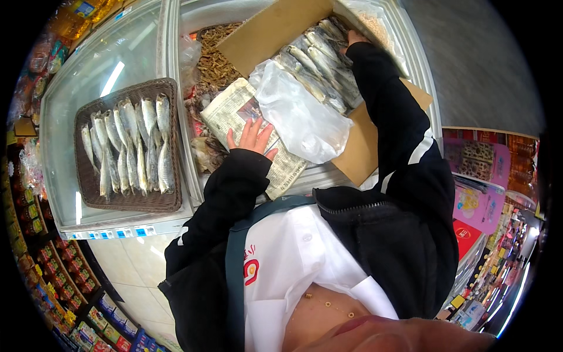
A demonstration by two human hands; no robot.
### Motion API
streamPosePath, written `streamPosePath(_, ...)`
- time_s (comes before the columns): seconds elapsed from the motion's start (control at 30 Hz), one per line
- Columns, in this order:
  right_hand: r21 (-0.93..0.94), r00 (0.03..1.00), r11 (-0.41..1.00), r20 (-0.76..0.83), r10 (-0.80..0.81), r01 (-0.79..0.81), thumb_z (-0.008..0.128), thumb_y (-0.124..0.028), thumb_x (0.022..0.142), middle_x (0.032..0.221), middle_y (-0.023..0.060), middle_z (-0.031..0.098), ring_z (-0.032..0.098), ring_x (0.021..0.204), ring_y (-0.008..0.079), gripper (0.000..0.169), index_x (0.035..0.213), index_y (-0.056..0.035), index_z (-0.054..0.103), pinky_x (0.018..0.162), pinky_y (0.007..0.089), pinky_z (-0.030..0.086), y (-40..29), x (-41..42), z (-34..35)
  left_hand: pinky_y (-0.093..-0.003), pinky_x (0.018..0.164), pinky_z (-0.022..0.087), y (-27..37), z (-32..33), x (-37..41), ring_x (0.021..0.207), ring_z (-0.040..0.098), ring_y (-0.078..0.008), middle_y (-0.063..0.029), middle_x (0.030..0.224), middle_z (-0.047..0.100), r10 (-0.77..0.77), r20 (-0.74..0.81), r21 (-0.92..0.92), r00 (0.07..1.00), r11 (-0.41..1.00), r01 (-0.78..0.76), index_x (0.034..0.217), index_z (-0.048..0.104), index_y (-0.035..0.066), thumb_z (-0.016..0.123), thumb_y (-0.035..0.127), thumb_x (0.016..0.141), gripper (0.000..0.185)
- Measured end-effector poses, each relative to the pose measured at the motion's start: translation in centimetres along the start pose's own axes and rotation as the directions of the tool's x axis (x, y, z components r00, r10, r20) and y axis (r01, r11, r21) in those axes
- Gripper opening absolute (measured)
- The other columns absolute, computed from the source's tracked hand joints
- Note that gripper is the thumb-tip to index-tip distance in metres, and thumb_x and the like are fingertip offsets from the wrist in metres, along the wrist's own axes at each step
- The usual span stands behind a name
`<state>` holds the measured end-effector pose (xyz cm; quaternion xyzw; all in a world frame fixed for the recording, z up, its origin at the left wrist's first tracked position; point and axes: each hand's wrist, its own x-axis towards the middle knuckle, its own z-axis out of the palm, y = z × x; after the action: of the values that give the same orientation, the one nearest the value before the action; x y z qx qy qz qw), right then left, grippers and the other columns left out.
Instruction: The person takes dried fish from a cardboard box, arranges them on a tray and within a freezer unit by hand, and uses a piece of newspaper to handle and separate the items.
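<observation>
A cardboard box (275, 33) with its flaps spread holds several rows of dried fish (314, 61). My right hand (354, 39) reaches in along the box's right side, against the fish; its fingers are partly hidden, so I cannot see whether they grip one. My left hand (253, 137) lies spread, palm down, on a folded newspaper (283, 165) left of the box. Between the newspaper and the fish, a crumpled translucent plastic bag (303, 119) drapes over the box's near end.
A brown woven basket (178, 176) with two rows of dried fish (127, 145) stands on the chest freezer's glass lid (105, 66) at left. Small dried goods (215, 53) fill a tray behind the newspaper. Packaged goods (66, 273) line shelves at lower left.
</observation>
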<state>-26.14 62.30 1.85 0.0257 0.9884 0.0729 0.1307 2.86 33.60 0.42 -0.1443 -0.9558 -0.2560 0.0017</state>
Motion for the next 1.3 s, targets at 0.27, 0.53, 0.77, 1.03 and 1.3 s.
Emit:
streamPosePath(0.27, -0.068, 0.989, 0.998, 0.149, 0.022, -0.012, 0.067, -0.047, 0.058, 0.128, 0.0161, 0.028, 0.027, 0.118, 0.0277, 0.093, 0.125, -0.0008, 0.023, 0.096, 0.0335, 0.026, 1.4, 4.3, 4.0, -0.0534, 0.094, 0.007, -0.1, 0.4, 0.2, 0.119, 0.025, -0.0253, -0.0083, 0.126, 0.031, -0.027, 0.012, 0.002, 1.0, 1.0, 0.027, 0.119, 0.038, 0.014, 0.059, 0.024, 0.071, 0.053)
streamPosePath(0.53, 0.081, 0.994, 0.991, -0.001, -0.11, 0.11, 0.07, -0.036, 0.056, 0.121, 0.0182, 0.037, 0.037, 0.11, 0.0299, 0.084, 0.122, -0.0026, 0.03, 0.091, 0.0332, 0.032, -0.4, 3.2, 4.0, -0.0546, 0.093, 0.008, 0.0, 0.3, -0.2, 0.119, 0.025, -0.0258, -0.0087, 0.126, 0.031, -0.048, -0.002, 0.012, 0.999, 0.999, 0.048, 0.118, 0.038, 0.014, 0.059, 0.024, 0.071, 0.053)
streamPosePath(0.77, 0.333, 0.913, 0.85, -0.146, -0.382, 0.409, 0.066, -0.042, 0.054, 0.101, 0.0172, 0.053, 0.05, 0.094, 0.0287, 0.069, 0.107, -0.0029, 0.048, 0.079, 0.0333, 0.04, -3.6, -1.5, -0.1, -0.0557, 0.092, 0.009, 0.1, 0.1, 0.0, 0.118, 0.026, -0.0266, -0.0097, 0.125, 0.031, -0.021, -0.012, 0.02, 1.0, 1.0, 0.021, 0.117, 0.04, 0.013, 0.058, 0.025, 0.071, 0.05)
streamPosePath(1.03, 0.29, 0.917, 0.875, -0.021, -0.398, 0.387, 0.066, -0.035, 0.054, 0.095, 0.013, 0.056, 0.053, 0.088, 0.0272, 0.053, 0.098, -0.0081, 0.055, 0.076, 0.0346, 0.042, -9.3, -2.4, 0.2, -0.0584, 0.09, 0.012, 0.0, 0.3, 0.0, 0.117, 0.028, -0.0267, -0.0105, 0.124, 0.033, 0.015, -0.051, 0.035, 0.999, 0.999, -0.013, 0.112, 0.045, 0.012, 0.058, 0.028, 0.07, 0.047)
streamPosePath(1.3, 0.236, 0.949, 0.922, -0.001, -0.316, 0.307, 0.064, -0.029, 0.056, 0.097, 0.0117, 0.056, 0.053, 0.091, 0.0261, 0.05, 0.101, -0.0109, 0.054, 0.077, 0.0343, 0.043, -10.4, -2.6, 0.5, -0.0576, 0.091, 0.012, 0.1, 0.6, 0.0, 0.116, 0.028, -0.0264, -0.0103, 0.123, 0.033, -0.002, -0.058, 0.053, 0.998, 0.999, 0.005, 0.11, 0.047, 0.012, 0.058, 0.028, 0.07, 0.044)
